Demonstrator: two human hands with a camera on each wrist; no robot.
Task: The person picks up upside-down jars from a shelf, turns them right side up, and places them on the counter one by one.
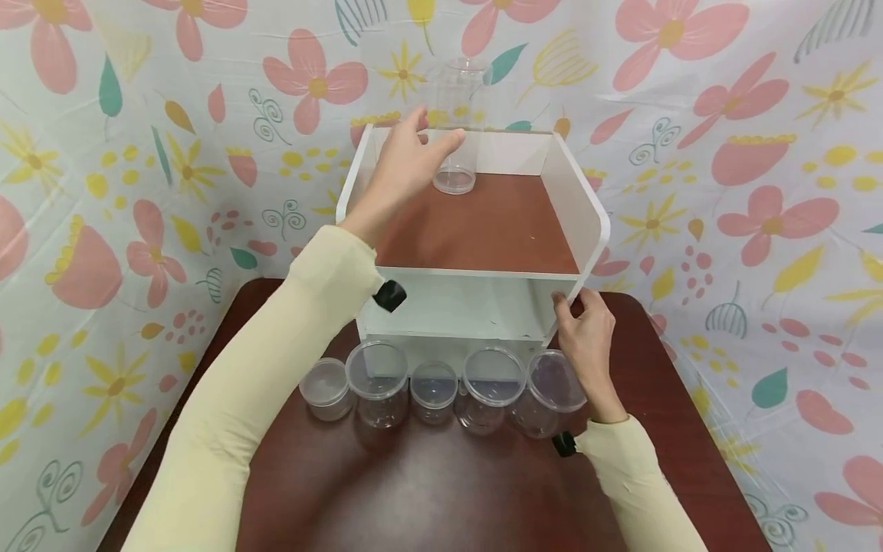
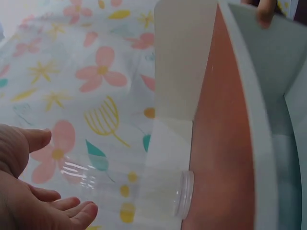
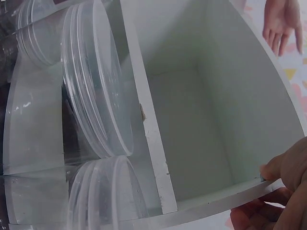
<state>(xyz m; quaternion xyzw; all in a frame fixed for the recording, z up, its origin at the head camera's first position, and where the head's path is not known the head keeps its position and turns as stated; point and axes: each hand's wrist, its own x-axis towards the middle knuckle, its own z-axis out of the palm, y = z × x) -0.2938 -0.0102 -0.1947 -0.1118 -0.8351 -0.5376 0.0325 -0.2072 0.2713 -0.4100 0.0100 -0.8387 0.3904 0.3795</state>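
A tall clear plastic jar stands on the brown top surface of a white shelf unit, towards its back left. Its thick ringed end rests on that surface. Beside the jar is my left hand, thumb and fingers spread apart; in the left wrist view the left hand shows no closed grasp on it. My right hand grips the front edge of the unit's right side panel. In the right wrist view the thumb of the right hand lies inside that panel, with fingers outside.
Several clear lidded jars line the front of the unit, among them a short one at the left and a larger one near my right wrist. They stand on a dark red-brown table. A floral curtain surrounds the table.
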